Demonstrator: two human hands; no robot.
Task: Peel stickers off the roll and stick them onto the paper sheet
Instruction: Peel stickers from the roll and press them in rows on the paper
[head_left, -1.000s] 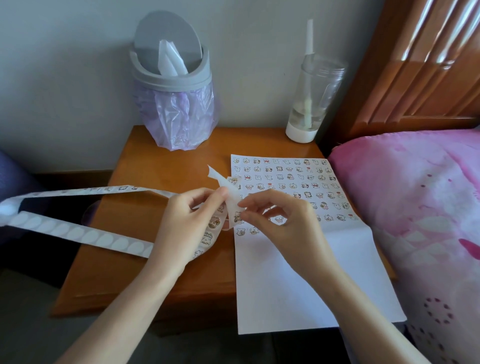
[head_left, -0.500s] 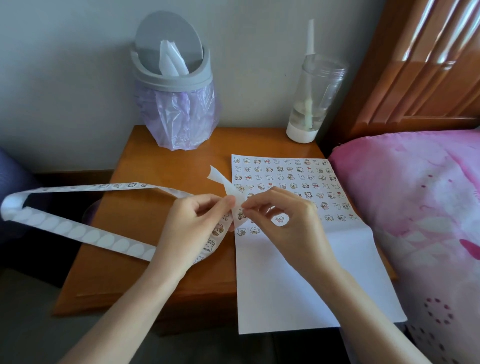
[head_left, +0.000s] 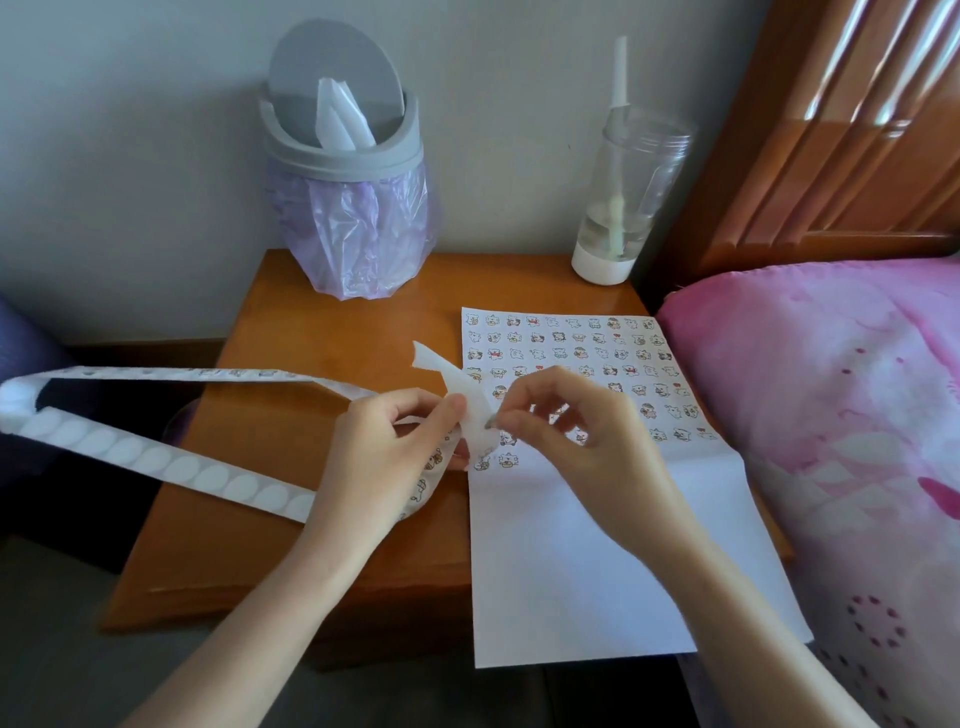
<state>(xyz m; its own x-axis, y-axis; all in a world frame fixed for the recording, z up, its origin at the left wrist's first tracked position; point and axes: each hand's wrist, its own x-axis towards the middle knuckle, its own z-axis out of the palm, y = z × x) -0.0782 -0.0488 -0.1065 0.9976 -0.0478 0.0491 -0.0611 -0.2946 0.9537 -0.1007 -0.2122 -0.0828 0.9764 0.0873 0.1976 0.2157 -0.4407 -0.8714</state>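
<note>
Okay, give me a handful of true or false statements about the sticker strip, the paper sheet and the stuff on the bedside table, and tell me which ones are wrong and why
1. The left hand holds the sticker strip beside the paper sheet. True.
2. The paper sheet is completely blank. False: rows of small stickers fill its far half; only the near half is bare.
3. The right hand pinches at the strip's end, over the sheet. True.
4. The grey bin has a green liner. False: its liner is pale purple, and white paper sticks out of the top.
5. The clear bottle lies on its side. False: it stands upright at the back of the wooden table.
</note>
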